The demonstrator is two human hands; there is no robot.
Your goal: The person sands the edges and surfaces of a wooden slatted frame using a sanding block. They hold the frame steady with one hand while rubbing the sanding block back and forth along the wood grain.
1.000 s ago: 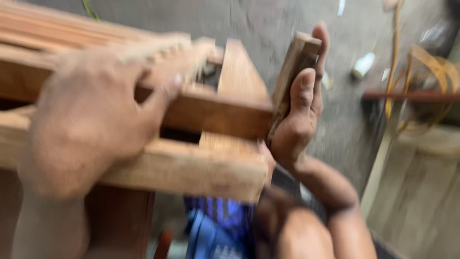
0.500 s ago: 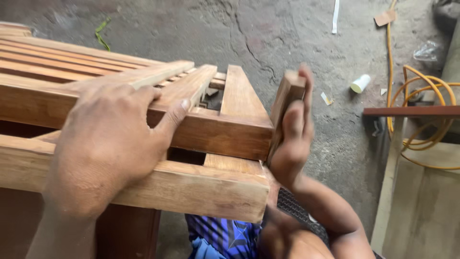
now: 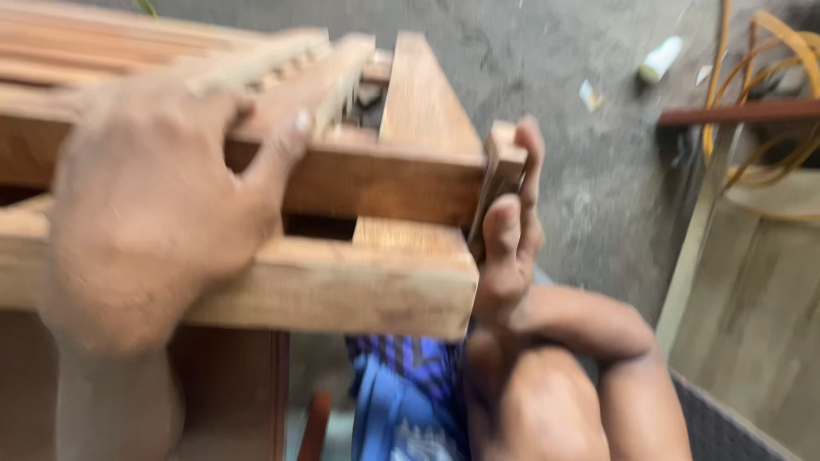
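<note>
Since half a second ago the small wooden block (image 3: 498, 175) has dropped lower along the end of the slatted wooden frame (image 3: 376, 282), and the view has tipped and blurred, so the floor clutter now sits nearer the top edge. The right hand (image 3: 506, 235) grips that block — thumb up its near face, fingers wrapped over the far side — and presses it flat against the end grain of the upper rail (image 3: 384, 179), just above the corner of the lower rail. The left hand (image 3: 154, 205) lies spread over the top of the frame, palm down, fingers curled onto the upper rail and the thumb reaching toward the thin slats (image 3: 282, 64); it is closed on nothing, only bearing down, and it is heavily blurred. A short cross piece (image 3: 423, 102) runs away from the viewer between the two rails, with a dark gap beside it. Below the frame a bent knee (image 3: 530, 401) and blue patterned shorts (image 3: 406, 393) fill the lower middle, and the forearm crosses just under the block. A dark reddish leg (image 3: 226, 393) of the frame stands at lower left. Off to the right, well apart from the hands, a yellow hose (image 3: 752, 94) loops on the grey concrete floor (image 3: 589, 188) behind a dark red bar (image 3: 739, 113), with a pale board (image 3: 696, 239) leaning beneath it — and a small white cup (image 3: 662, 58) lies on its side near the top.
</note>
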